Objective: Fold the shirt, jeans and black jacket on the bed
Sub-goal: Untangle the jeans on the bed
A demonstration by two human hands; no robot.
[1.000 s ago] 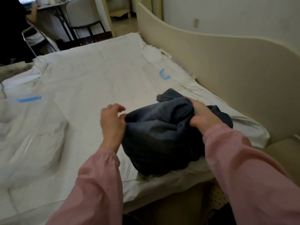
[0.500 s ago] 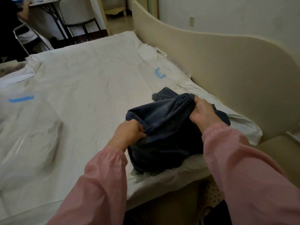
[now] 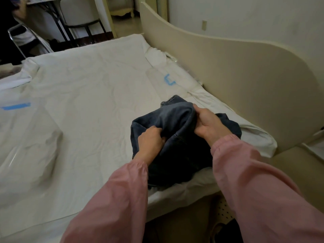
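While our left hand [image 3: 150, 139] grips a fold of the jeans [image 3: 175, 118] in curled fingers, our right hand [image 3: 206, 123] clamps the top fold, fingers curled too, and the jeans lie on the sheet [image 3: 96, 85] beside the cream headboard [image 3: 245, 76].

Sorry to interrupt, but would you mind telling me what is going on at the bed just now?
A person in pink sleeves is working on the jeans at the near corner of the bed, beside the cream headboard. The left hand and the right hand each hold a fistful of denim. The jeans are bunched in a heap, not yet folded flat. A blue tape mark sits on the sheet beyond them. No shirt or black jacket shows in this view.
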